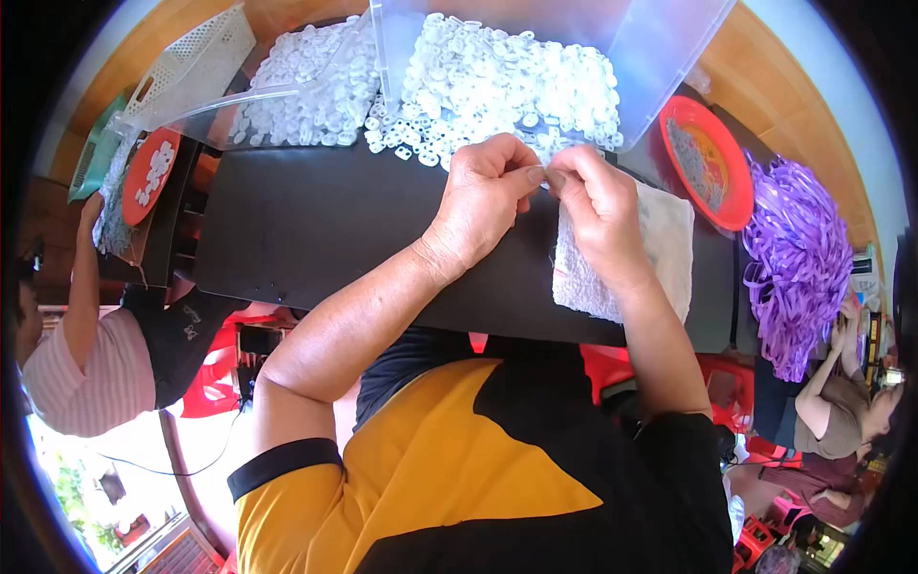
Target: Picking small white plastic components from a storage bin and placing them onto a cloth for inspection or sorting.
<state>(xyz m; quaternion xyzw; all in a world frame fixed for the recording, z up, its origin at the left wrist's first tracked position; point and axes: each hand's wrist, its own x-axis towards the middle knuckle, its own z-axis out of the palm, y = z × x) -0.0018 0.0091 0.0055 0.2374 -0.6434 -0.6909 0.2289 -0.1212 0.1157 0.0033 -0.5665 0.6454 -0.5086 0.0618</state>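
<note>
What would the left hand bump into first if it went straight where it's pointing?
Probably the right hand: its fingertips are right next to those of the left hand. They look almost touching, but depth is hard to judge here. Anything tiny between them is too small to make out.

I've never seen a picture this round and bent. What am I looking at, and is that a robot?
No robot: these are a person's bare hands, the left hand and right hand. A wide camera worn on the head looks down, and its lens bends straight edges. The fingertips meet over a dark table; whatever they pinch is too small to make out. Beyond are heaps of small white pieces and clear plastic boxes. A white towel lies beneath the right wrist; farther right are a red bowl and purple ribbons.
</note>
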